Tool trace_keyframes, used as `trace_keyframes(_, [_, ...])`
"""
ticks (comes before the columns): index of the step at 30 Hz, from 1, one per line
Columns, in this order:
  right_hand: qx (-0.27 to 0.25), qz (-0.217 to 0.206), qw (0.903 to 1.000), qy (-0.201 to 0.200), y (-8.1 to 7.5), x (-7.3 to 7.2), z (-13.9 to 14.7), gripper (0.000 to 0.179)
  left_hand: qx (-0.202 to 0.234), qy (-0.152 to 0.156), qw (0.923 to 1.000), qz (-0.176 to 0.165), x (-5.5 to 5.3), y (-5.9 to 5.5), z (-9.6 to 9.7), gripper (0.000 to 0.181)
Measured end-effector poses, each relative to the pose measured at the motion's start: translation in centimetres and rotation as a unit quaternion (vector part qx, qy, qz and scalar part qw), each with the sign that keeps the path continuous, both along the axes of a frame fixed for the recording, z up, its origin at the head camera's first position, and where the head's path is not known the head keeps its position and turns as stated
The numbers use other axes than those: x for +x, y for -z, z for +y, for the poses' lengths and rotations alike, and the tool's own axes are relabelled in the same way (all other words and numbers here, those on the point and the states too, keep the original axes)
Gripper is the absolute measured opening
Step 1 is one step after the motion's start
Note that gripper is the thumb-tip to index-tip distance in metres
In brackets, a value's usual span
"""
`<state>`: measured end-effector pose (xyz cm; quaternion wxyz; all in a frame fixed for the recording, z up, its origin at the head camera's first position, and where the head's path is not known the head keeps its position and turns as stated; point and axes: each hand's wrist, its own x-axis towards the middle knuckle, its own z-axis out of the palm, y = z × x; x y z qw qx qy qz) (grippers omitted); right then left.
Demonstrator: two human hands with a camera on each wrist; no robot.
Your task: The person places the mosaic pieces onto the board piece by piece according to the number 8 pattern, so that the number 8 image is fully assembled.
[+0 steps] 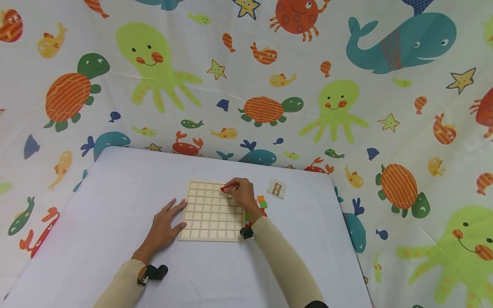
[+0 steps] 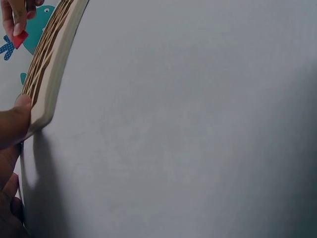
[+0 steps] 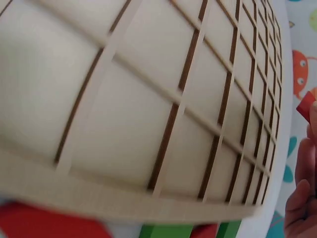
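Note:
A wooden grid board (image 1: 204, 214) with rows of square cells lies on the white table. My right hand (image 1: 243, 196) pinches a small red tile (image 1: 223, 189) over the board's far part. In the right wrist view the red tile (image 3: 306, 105) shows at the fingertips, beyond the cells; the left wrist view also shows the tile (image 2: 20, 39), held above the board's surface. My left hand (image 1: 163, 226) lies at the board's left edge with its fingers spread. Its thumb (image 2: 21, 116) touches the board's rim. No tile shows in the visible cells.
Orange, green and red tiles (image 1: 263, 204) lie along the board's right side, partly hidden by my right forearm. A small gridded pattern card (image 1: 277, 188) sits farther back on the right. A cloth with sea animals (image 1: 231, 90) hangs behind the table (image 1: 127, 192).

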<state>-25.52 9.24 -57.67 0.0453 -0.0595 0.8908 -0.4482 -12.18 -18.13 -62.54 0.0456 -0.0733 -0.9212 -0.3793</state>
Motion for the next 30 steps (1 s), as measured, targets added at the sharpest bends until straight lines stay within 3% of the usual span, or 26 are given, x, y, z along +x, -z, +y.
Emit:
trace_keyframes(8, [0.023,-0.024,0.9986,-0.040,-0.1,-0.3,-3.6,0.005,0.000,-0.007,1.0000,0.005,0.1,0.1,-0.1,0.073])
trace_keyframes(15, [0.051,-0.050,0.9969,-0.034,0.6,-0.6,-5.2,0.007,-0.001,-0.007,1.0000,0.006,0.0,0.5,0.0,0.073])
trace_keyframes(30, [0.127,-0.006,0.9901,-0.059,1.5,-0.5,-6.0,0.009,0.002,-0.010,0.9999,-0.002,0.3,0.1,0.4,0.072])
